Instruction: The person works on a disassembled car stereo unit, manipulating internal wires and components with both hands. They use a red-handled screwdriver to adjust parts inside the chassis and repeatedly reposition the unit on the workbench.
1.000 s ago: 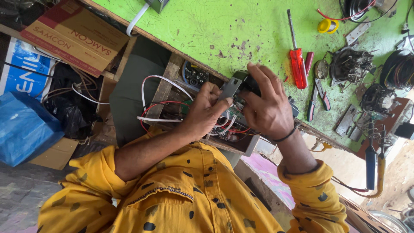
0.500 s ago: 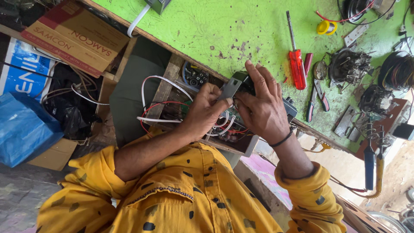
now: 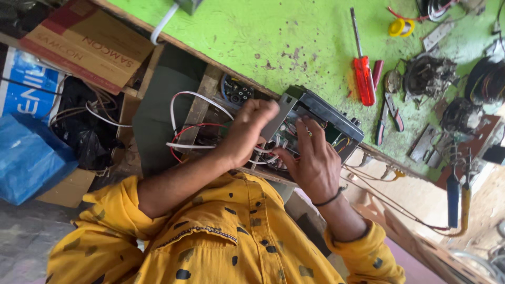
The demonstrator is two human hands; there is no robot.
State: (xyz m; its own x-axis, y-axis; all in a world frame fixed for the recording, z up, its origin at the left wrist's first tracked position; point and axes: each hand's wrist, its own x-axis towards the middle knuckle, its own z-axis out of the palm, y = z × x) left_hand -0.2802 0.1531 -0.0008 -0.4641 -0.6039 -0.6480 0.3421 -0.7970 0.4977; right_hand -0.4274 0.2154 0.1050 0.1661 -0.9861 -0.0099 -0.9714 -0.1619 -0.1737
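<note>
Left hand [image 3: 250,131] clamped on the open electronics unit [image 3: 315,123] — right hand [image 3: 310,163] fingers spread inside it — red screwdriver [image 3: 363,73] at two o'clock on the green bench [image 3: 273,37].

Below the tabletop's [image 3: 252,37] wooden front edge, toward its left end: a flat brown cardboard box [image 3: 87,44] with a dark red band along one side, lying tilted. Just beside it, farther from the tabletop: a blue package [image 3: 29,89] with white lettering and a white border, partly hidden behind wires. Lower on the floor: a plain tan cardboard box [image 3: 66,189], half covered by a blue plastic bag [image 3: 29,158].
</note>
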